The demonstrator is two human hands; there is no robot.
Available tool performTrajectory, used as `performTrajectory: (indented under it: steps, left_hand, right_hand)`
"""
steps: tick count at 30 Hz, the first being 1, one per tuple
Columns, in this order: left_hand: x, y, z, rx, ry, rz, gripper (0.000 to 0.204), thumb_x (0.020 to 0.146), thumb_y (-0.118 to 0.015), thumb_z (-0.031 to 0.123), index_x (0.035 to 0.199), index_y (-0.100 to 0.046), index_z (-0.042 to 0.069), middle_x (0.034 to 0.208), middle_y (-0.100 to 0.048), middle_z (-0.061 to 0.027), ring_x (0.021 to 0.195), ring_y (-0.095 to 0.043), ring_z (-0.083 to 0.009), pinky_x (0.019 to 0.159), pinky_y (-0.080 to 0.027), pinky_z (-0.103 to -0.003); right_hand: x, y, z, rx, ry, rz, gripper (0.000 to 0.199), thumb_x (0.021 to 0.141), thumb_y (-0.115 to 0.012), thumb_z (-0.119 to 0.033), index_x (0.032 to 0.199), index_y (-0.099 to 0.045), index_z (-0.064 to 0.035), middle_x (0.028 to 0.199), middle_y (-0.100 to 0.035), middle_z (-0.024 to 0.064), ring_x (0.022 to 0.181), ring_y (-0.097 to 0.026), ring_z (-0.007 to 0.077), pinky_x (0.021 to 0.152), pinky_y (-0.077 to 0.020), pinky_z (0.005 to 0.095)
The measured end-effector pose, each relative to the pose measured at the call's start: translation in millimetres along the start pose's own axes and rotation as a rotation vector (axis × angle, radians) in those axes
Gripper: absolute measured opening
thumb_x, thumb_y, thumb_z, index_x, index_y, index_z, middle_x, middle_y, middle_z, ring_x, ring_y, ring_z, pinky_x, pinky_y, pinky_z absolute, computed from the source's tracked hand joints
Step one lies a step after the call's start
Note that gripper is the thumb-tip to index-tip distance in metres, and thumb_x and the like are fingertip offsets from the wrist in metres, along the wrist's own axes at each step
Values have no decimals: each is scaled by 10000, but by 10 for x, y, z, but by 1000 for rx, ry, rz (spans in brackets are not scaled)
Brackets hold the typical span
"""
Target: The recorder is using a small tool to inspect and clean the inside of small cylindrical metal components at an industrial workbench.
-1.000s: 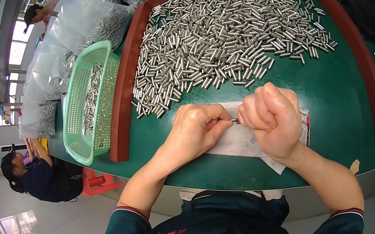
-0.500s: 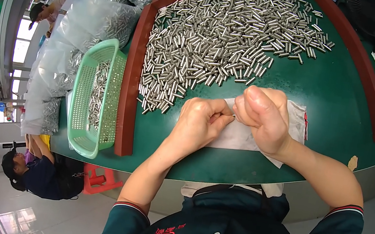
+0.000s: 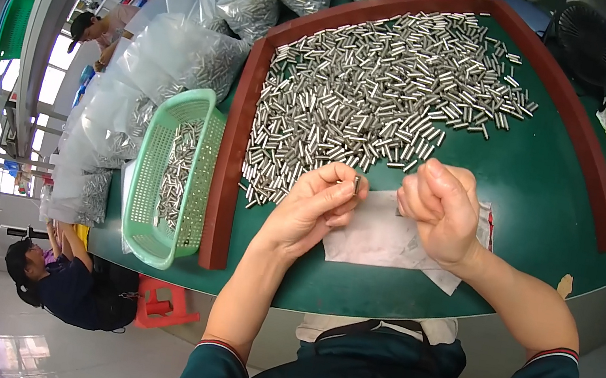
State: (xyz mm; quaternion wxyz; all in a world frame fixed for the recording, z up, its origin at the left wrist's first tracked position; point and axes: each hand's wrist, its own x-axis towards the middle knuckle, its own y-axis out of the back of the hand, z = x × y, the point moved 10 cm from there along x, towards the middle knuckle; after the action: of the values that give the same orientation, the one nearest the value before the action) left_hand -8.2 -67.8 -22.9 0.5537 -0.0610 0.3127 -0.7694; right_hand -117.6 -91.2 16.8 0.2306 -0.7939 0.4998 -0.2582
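Between the thumb and fingers of my left hand (image 3: 309,210) is a short metal pin (image 3: 356,185), held up on end above the near side of the table. To its right, my right hand (image 3: 444,217) is curled into a fist with the thumb on top. What it holds, if anything, is hidden by the fingers. Under both hands lies a whitish cloth (image 3: 362,245) on the green tabletop (image 3: 513,176). Just beyond the hands spreads a large heap of loose metal pins (image 3: 371,92).
A red-brown raised border (image 3: 223,208) fences the heap at left, back and right. Left of it stands a light green basket (image 3: 147,191) holding pins. Clear bags (image 3: 217,54) of pins line the far left. Back right is a black fan (image 3: 584,40). Other people work at left.
My left hand has turned and moved away from my right hand, bringing the pin into plain sight. My right hand stays a fist, slightly nearer me. The whole view has shifted a little.
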Motion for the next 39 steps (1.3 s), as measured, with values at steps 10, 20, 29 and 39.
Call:
performTrajectory:
  steps: [10,20,29,39]
  left_hand:
    - [17,138,40,-175,27,157,191,865,-422,156,912,-535,9,759,-552,-80,537,-383,-73,467,-323,-196]
    - [-93,346,545,1173,-417,594,92,696,-654,82,710,-605,6,442,-368,8,415,-341,-64,404,-299,-252]
    - [46,-6,536,1552,-451,537,86,694,-645,87,744,-603,33,473,-488,-83,424,-490,-249,438,-374,-354]
    - [-34,-430,252,1291,-484,-49,95,697,-618,26,791,-635,25,475,-371,1,425,-333,-64,413,-301,-227]
  right_hand:
    - [22,-1,33,88,-32,-2,420,875,-375,-188,486,-240,-106,418,-246,-26,408,-187,66,418,-186,238]
    - [31,-24,36,81,-49,-12,426,878,-367,-195,483,-234,-107,414,-246,-21,406,-182,71,416,-184,238]
    - [32,-5,46,77,-51,7,425,877,-370,-182,480,-239,-109,414,-249,-26,408,-189,65,416,-188,233]
    - [49,40,-3,4,-34,39,431,889,-318,-200,472,-235,-129,394,-235,-35,382,-156,70,396,-173,240]
